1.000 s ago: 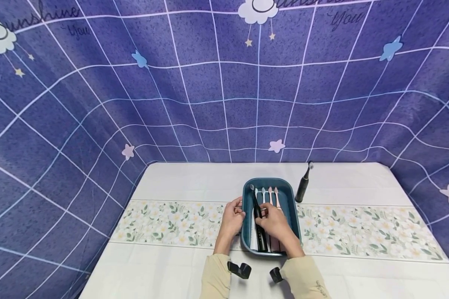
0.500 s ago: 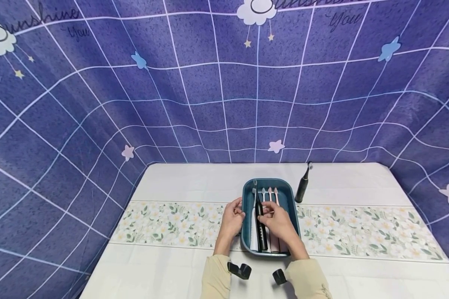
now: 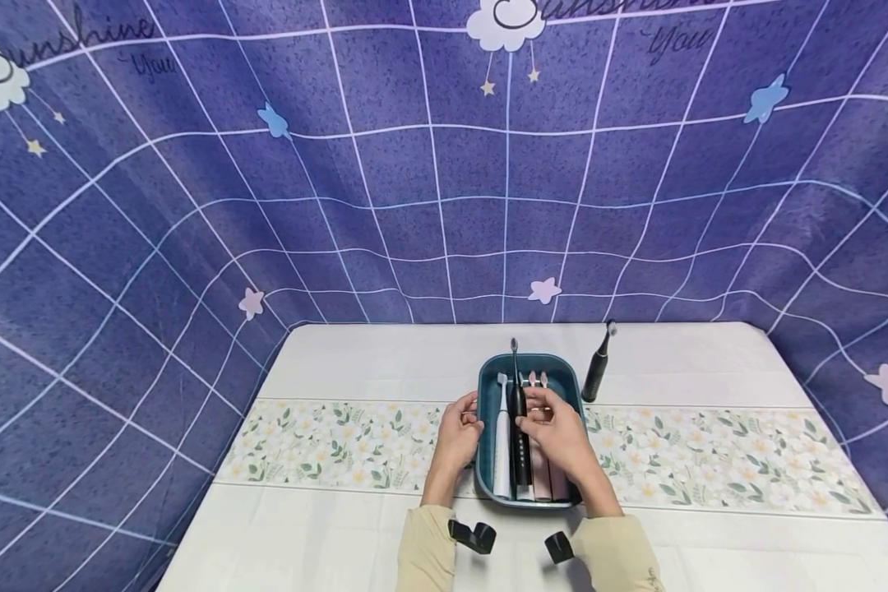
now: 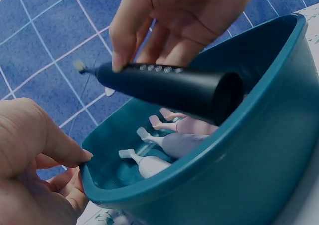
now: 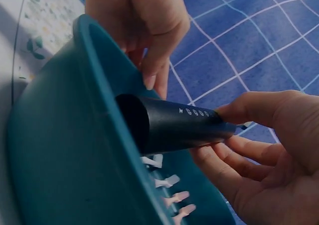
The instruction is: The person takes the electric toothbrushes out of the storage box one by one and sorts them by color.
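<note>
My right hand [image 3: 558,436] pinches a black electric toothbrush [image 3: 520,452] between thumb and fingers. Its base hangs over the inside of a teal bin [image 4: 259,170], tilted with the brush head toward the back, as both wrist views show. At the bin's left side, my left hand [image 3: 456,436] grips the rim with the thumb on top and fingers outside. Below the black one, a white electric toothbrush [image 3: 502,456] lies in the bin beside a greyish one [image 4: 182,144] and two pink ones [image 4: 192,124], partly hidden by my right hand in the head view.
Right of the bin, another black electric toothbrush [image 3: 597,370] stands upright on the table. The white tabletop [image 3: 326,534] has a floral strip [image 3: 340,444] across it. A purple-blue gridded curtain [image 3: 385,164] hangs behind and at the sides.
My right hand has lifted the black toothbrush and shifted it rightward, uncovering the white one. Its brush head now reaches past the bin's back rim. The left hand stays at the rim.
</note>
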{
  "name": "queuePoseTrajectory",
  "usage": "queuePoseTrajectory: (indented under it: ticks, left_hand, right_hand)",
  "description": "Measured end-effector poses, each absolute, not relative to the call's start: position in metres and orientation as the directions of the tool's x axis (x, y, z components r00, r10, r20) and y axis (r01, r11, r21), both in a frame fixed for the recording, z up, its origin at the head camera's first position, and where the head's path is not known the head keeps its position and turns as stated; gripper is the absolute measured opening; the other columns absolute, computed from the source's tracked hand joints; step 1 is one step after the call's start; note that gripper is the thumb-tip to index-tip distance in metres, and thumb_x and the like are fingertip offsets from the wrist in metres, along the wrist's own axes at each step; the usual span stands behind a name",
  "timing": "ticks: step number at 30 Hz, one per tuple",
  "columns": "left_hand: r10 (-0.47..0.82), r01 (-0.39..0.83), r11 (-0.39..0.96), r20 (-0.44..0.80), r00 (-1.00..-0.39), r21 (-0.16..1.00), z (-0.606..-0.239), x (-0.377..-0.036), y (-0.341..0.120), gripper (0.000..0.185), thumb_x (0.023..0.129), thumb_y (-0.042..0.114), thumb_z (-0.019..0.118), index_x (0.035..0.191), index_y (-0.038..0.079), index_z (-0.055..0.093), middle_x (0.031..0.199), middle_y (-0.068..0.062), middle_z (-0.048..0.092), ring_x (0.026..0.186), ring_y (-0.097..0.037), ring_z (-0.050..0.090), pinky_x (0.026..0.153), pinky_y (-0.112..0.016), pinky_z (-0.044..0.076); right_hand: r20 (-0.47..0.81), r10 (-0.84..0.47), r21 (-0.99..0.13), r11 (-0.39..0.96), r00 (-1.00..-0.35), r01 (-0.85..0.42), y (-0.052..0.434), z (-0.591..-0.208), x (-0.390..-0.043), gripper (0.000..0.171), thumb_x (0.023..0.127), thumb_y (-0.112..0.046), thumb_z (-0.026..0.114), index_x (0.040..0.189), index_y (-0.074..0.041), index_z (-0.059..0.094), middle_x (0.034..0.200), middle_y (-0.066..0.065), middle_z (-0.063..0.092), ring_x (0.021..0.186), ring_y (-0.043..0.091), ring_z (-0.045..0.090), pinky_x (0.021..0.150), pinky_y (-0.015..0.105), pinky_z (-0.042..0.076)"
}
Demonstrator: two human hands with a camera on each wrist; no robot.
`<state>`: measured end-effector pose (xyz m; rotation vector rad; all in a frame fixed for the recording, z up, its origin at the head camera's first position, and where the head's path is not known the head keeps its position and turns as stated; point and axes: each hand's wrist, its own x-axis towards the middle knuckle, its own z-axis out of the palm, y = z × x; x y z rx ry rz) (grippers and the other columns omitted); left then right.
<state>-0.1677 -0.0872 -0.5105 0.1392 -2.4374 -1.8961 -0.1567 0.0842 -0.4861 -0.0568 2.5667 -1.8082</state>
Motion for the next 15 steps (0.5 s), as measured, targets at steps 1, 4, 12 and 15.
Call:
queuePoseTrajectory:
  ticks: [1, 4, 12, 15]
  left_hand:
    - [-0.104, -0.039, 0.245, -0.014, -0.995, 0.969, -0.51, -0.168, -0.087, 0.051, 0.079, -0.011, 0.052, 0.129, -0.005, 0.054, 0.112, -0.02, 0.053, 0.085, -0.016, 0.048, 0.071, -0.018, 0.04]
    - [-0.105, -0.042, 0.241, -0.017, -0.994, 0.97, -0.51, -0.167, -0.087, 0.051, 0.079, -0.011, 0.052, 0.13, -0.005, 0.054, 0.113, -0.021, 0.053, 0.084, -0.016, 0.048, 0.07, -0.018, 0.039]
    - [-0.108, -0.044, 0.221, -0.021, -0.994, 0.974, -0.51, -0.168, -0.086, 0.051, 0.079, -0.013, 0.052, 0.13, -0.006, 0.054, 0.114, -0.022, 0.052, 0.086, -0.018, 0.049, 0.07, -0.018, 0.039]
    - [-0.111, -0.047, 0.217, -0.023, -0.994, 0.975, -0.511, -0.168, -0.086, 0.051, 0.078, -0.013, 0.052, 0.129, -0.006, 0.054, 0.113, -0.022, 0.052, 0.087, -0.02, 0.05, 0.07, -0.017, 0.038]
  right_hand:
    - [0.027, -0.03, -0.941, 0.336, -0.999, -0.036, 0.085, -0.485, -0.157, 0.047, 0.082, -0.008, 0.071, 0.127, -0.01, 0.057, 0.114, 0.014, 0.064, 0.095, 0.022, 0.064, 0.079, 0.029, 0.05]
    - [0.046, -0.031, -0.947, 0.318, -0.998, -0.053, 0.088, -0.479, -0.155, 0.049, 0.083, -0.009, 0.071, 0.13, -0.011, 0.056, 0.118, 0.014, 0.062, 0.098, 0.022, 0.061, 0.08, 0.026, 0.048]
    - [0.163, -0.017, -0.949, 0.272, -0.987, -0.161, 0.097, -0.472, -0.154, 0.052, 0.082, -0.003, 0.07, 0.131, -0.008, 0.055, 0.118, 0.013, 0.063, 0.1, 0.024, 0.061, 0.093, 0.042, 0.048]
    - [0.199, -0.001, -0.949, 0.251, -0.98, -0.193, 0.101, -0.468, -0.154, 0.049, 0.082, -0.001, 0.07, 0.129, -0.008, 0.056, 0.115, 0.014, 0.063, 0.1, 0.023, 0.061, 0.091, 0.037, 0.05]
